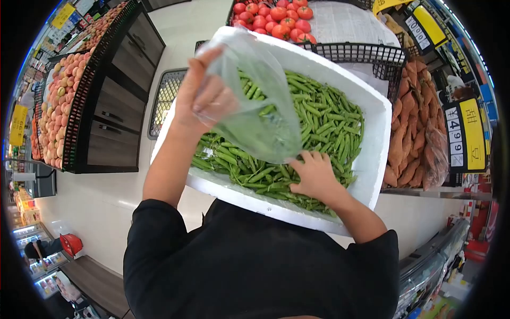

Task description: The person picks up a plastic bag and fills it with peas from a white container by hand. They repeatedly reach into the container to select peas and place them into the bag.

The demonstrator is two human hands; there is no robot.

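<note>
My left hand (208,95) is raised over the left side of a white foam box (374,159), its fingers closed on a clear plastic bag (252,106). The bag hangs over a heap of green pea pods (324,114) in the box. Pods show through the thin plastic; I cannot tell whether any lie inside it. My right hand (319,179) rests low on the pods near the front side of the box, thumb and fingers apart. Its fingertips are close to the bag's lower corner, and whether they touch it is unclear.
Red tomatoes (276,18) fill part of a black crate behind the box. Sweet potatoes (414,127) lie to the right beside a yellow price sign (470,135). At the left, peaches (61,101) top a dark cabinet (119,90). A person with a red basket (71,244) is at lower left.
</note>
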